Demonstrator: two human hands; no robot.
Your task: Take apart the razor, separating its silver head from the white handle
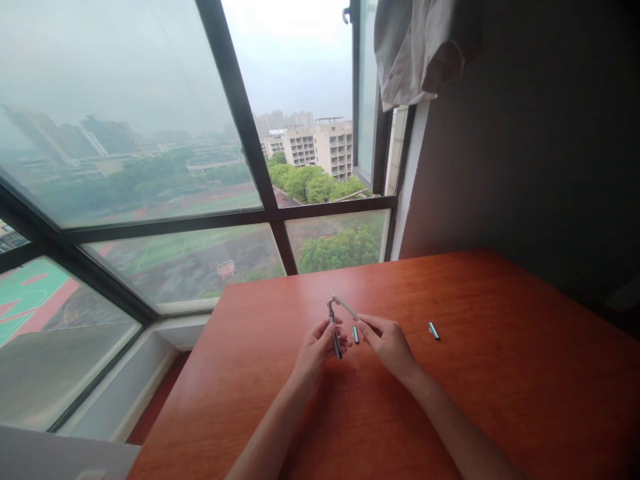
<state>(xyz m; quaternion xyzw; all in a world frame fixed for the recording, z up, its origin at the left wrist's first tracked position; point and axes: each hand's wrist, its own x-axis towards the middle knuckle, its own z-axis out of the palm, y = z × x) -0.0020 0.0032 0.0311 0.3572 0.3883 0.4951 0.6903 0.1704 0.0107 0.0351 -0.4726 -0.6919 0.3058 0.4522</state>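
My left hand (321, 345) is closed around a dark razor handle (337, 341), which stands nearly upright with its narrow neck at the top. In my right hand (387, 339) is a thin, pale toothbrush (347, 308), pinched near its lower end and slanting up to the left. The brush's head meets or nearly meets the top of the handle; contact is too small to tell. Close between the hands lies a razor blade cartridge (355, 335), dark with a teal strip. A second cartridge (434, 331) rests farther right on the table.
The reddish-brown wooden table (240, 373) spreads under both arms. Dark-framed windows (273, 213) rise beyond its far edge, one pane open outward. A pale cloth (417, 53) hangs at upper right by a shadowed wall (515, 133).
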